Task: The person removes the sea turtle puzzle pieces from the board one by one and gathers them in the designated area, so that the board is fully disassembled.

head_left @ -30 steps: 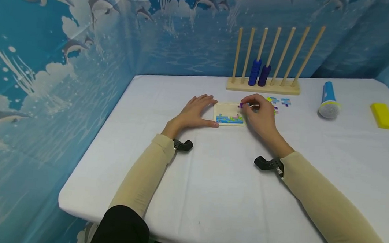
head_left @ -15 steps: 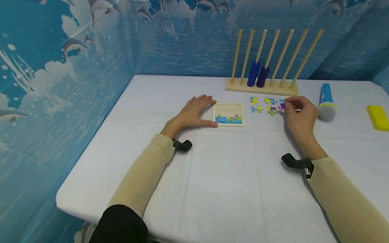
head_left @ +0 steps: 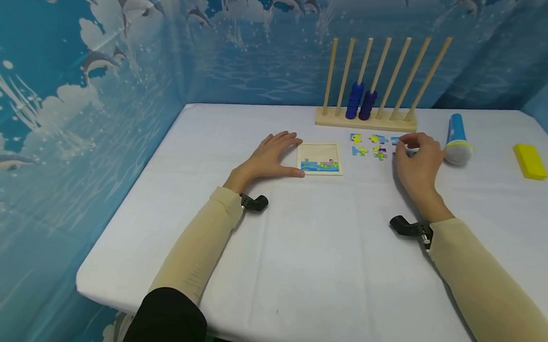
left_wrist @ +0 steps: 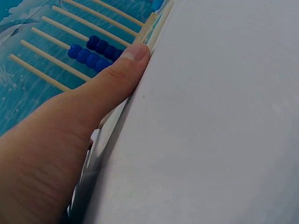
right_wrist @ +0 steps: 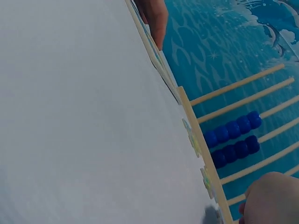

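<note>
My left hand [head_left: 271, 158] lies spread along the left side of a small wooden puzzle tray [head_left: 320, 148], its thumb at the near left corner. Joined jigsaw pieces [head_left: 320, 166] in blue, green and pink fill the lower part of that tray; bare wood shows above. My right hand [head_left: 419, 160], fingers bent, is low over the right end of a group of loose jigsaw pieces [head_left: 379, 152]. A blue piece [head_left: 394, 140] and a bit of purple show beside its fingertips. Whether the fingers pinch a piece I cannot tell.
Behind the pieces stands a wooden peg rack [head_left: 366, 122] with blue beads [head_left: 354, 100] and dark purple beads [head_left: 368, 104] on two pegs. A blue toy microphone [head_left: 458, 139] lies right of my right hand, with a yellow block [head_left: 530, 161] farther right. A dolphin-printed curtain [head_left: 261, 62] hangs behind the white table [head_left: 311, 255].
My right hand has moved right from the tray, carrying a purple jigsaw piece to the loose ones, and has stayed there over the last half second. My left hand keeps its place.
</note>
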### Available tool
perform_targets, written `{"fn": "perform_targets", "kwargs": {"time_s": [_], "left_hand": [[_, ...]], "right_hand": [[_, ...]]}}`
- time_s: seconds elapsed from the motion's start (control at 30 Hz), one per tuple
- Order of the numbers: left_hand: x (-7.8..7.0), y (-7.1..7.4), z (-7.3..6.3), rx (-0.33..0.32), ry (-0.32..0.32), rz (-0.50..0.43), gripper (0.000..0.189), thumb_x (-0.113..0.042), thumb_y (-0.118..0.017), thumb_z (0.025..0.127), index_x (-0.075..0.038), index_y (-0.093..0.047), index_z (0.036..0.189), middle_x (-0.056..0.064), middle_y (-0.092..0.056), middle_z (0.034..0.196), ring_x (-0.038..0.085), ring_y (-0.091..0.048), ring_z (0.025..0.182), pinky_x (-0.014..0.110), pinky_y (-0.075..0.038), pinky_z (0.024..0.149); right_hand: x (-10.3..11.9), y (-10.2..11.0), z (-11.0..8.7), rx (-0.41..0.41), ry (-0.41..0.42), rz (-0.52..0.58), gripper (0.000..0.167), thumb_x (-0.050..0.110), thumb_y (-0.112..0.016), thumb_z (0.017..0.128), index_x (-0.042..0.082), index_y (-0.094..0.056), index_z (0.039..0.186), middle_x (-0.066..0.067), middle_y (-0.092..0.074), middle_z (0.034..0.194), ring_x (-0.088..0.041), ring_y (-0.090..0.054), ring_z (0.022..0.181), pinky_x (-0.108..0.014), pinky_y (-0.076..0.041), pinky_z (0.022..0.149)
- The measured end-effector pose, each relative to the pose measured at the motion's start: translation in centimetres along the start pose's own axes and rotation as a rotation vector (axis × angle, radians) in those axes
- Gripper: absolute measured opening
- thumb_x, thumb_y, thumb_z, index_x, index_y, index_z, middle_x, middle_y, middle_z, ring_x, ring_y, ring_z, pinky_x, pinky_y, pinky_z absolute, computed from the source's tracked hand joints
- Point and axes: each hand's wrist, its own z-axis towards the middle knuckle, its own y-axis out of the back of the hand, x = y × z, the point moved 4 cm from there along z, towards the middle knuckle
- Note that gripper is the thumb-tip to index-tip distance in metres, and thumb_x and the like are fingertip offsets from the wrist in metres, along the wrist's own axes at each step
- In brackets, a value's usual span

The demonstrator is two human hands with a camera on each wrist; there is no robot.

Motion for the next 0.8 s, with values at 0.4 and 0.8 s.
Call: {"fn": "perform_targets", "kwargs": {"time_s": [0.4, 0.8], "left_hand": [[0.1, -0.1, 0.1, -0.015, -0.013, -0.008, 0.098, -0.072, -0.076, 0.083, -0.026, -0.04, 0.162, 0.0, -0.027, 0.175, 0.02, -0.012, 0.165, 0.05, -0.004, 0.134], [0.2, -0.1, 0.2, -0.022, -0.013, -0.014, 0.098, -0.072, -0.075, 0.083, -0.028, -0.04, 0.163, -0.001, -0.027, 0.175, 0.019, -0.012, 0.164, 0.05, -0.003, 0.134]], "right_hand": [[4.2, -4.7, -1.8, 0.146, 0.126, 0.096, 0.023, -0.004, -0.053, 0.096, -0.001, -0.074, 0.106, -0.017, -0.074, 0.099, -0.022, -0.059, 0.089, -0.02, -0.039, 0.074], [8.6, -9.8, -3.5, 0.274, 0.32, 0.102, 0.022, -0.012, -0.055, 0.092, 0.001, -0.072, 0.096, -0.015, -0.066, 0.088, -0.029, -0.055, 0.085, -0.037, -0.04, 0.079]]}}
